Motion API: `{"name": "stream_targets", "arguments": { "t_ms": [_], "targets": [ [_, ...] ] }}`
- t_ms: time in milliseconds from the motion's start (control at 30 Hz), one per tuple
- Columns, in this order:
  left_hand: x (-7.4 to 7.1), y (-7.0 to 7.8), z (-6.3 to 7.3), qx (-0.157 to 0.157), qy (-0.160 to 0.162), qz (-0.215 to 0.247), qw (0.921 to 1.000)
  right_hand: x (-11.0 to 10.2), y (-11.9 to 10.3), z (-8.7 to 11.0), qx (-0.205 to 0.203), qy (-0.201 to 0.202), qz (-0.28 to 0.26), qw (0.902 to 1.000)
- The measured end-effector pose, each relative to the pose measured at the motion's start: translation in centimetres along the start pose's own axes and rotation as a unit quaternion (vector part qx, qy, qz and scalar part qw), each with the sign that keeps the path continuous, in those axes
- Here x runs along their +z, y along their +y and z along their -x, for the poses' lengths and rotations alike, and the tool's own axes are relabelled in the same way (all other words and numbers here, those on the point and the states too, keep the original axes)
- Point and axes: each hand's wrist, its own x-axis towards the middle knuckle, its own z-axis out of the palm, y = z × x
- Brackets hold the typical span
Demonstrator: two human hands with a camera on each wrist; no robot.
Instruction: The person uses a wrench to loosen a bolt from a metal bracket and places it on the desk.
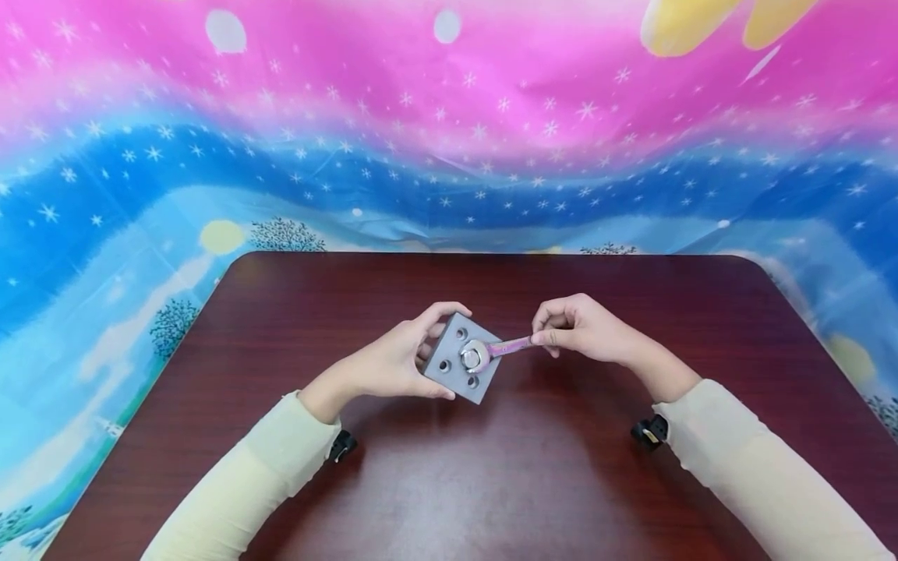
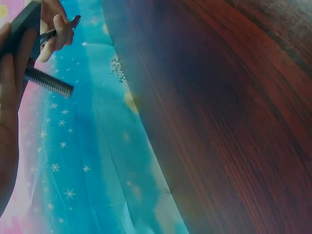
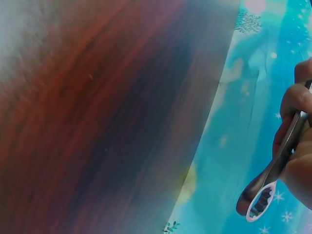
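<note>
My left hand [image 1: 396, 358] grips a square grey block [image 1: 456, 383] by its edges, thumb on the near side and fingers at the far side. Several round holes surround a bolt [image 1: 471, 358] in the block's middle. The bolt's threaded shank [image 2: 51, 83] sticks out of the back in the left wrist view. My right hand [image 1: 585, 331] pinches a combination wrench [image 1: 510, 347], whose open end sits around the bolt head. The wrench's ring end [image 3: 261, 202] shows beyond my hand in the right wrist view. Block and wrench are held above the table.
A dark red-brown wooden table [image 1: 449, 483] lies under both hands. Behind it hangs a pink and blue patterned cloth [image 1: 449, 140]. Small black devices are strapped at the left wrist [image 1: 342, 446] and right wrist [image 1: 648, 432].
</note>
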Motion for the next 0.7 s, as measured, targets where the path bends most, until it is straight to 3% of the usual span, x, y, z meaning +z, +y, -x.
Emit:
{"name": "stream_targets", "arguments": {
  "t_ms": [167,333,533,700],
  "targets": [
    [0.1,-0.1,0.1,-0.003,-0.031,0.011,0.9994,-0.3,-0.1,-0.5,-0.003,-0.027,0.009,0.9996],
    [0.1,-0.3,0.3,-0.004,-0.016,0.004,0.9998,-0.7,0.2,-0.3,-0.006,-0.014,0.019,0.9997],
    [0.3,-0.3,0.2,0.0,0.061,-0.008,0.9981,-0.6,0.3,1.0,0.043,0.059,0.011,0.9972],
    [0.6,-0.5,-0.4,0.01,0.155,-0.02,0.9877,0.5,0.0,2.0,0.074,0.105,-0.05,0.9904]
  ]
}}
